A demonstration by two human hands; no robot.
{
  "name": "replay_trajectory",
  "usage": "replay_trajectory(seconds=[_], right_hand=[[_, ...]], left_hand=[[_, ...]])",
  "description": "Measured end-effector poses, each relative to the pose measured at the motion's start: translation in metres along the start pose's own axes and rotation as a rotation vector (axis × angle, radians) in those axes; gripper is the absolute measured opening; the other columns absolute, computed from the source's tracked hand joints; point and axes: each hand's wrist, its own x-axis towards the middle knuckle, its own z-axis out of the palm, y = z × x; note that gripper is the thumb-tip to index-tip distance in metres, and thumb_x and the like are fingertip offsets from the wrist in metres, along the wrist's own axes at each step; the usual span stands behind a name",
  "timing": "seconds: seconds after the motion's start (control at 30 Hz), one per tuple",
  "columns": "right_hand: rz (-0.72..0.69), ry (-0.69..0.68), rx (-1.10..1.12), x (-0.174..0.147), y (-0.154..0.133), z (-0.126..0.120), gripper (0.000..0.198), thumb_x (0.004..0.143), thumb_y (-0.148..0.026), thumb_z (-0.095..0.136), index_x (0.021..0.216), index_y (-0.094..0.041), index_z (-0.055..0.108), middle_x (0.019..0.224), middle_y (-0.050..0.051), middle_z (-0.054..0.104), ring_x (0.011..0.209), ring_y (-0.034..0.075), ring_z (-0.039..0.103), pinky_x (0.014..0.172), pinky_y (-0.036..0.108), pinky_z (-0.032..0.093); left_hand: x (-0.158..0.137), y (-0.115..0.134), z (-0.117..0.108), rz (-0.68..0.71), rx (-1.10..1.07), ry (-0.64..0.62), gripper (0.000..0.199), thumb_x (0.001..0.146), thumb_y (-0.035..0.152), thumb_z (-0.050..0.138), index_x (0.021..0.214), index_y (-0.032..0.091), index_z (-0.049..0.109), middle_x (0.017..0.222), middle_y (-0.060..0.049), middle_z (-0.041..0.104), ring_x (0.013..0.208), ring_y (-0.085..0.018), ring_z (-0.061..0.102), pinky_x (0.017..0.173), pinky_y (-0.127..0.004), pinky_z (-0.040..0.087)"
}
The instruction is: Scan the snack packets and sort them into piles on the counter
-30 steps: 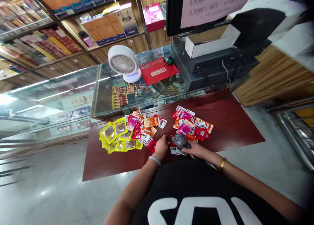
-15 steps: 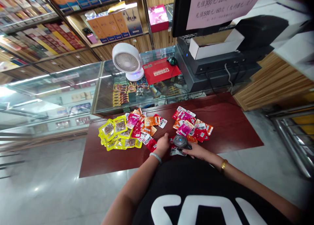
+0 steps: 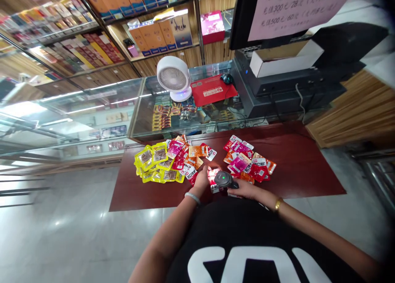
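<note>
My right hand (image 3: 246, 189) is wrapped round the handle of a dark barcode scanner (image 3: 222, 178), which shows a small green light on top. Light from the scanner falls on a red-and-white snack packet (image 3: 213, 176) just beneath its head. At that packet's left edge my left hand (image 3: 202, 181) is closed, gripping it. Several red, orange and purple snack packets (image 3: 240, 163) lie in a loose pile beyond my right hand. To the left, similar packets (image 3: 180, 159) overlap a heap of yellow-edged snack packets (image 3: 148, 158).
The packets lie on a dark red wooden counter (image 3: 293, 174). Behind it stands a glass display case (image 3: 145, 110) bearing a white fan (image 3: 174, 79), a red mat (image 3: 212, 90) and a mouse (image 3: 227, 78). A monitor (image 3: 242, 15) and a white open box (image 3: 284, 63) are at the right.
The scanner's light has turned from blue to green, and a bright glow now falls on the packet. The scanner has shifted slightly left over it. The whole view has swung a little.
</note>
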Motion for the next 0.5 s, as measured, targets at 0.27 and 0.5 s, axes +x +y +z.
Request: replay_trajectory(seconds=[0.27,0.5], right_hand=[[0.154,0.098,0.152,-0.02,0.019,0.0,0.05,0.073,-0.051,0.073,0.106,-0.016,0.06,0.069,-0.001,0.061,0.042,0.006,0.044,0.04,0.02,0.036],[0.213,0.264,0.255,-0.05,0.028,-0.008,0.056,0.068,-0.055,0.076,0.103,-0.015,0.059,0.06,-0.003,0.059,0.04,0.007,0.044,0.039,0.021,0.034]], left_hand=[[0.008,0.004,-0.049,0.226,0.473,0.401,0.046,0.08,0.023,0.065,0.124,0.015,0.053,0.123,-0.016,0.057,0.117,-0.029,0.052,0.101,-0.041,0.038],[0.031,0.061,0.021,0.296,0.383,0.054,0.026,0.084,0.036,0.064,0.104,0.019,0.066,0.107,-0.009,0.065,0.105,-0.022,0.057,0.096,-0.033,0.041]])
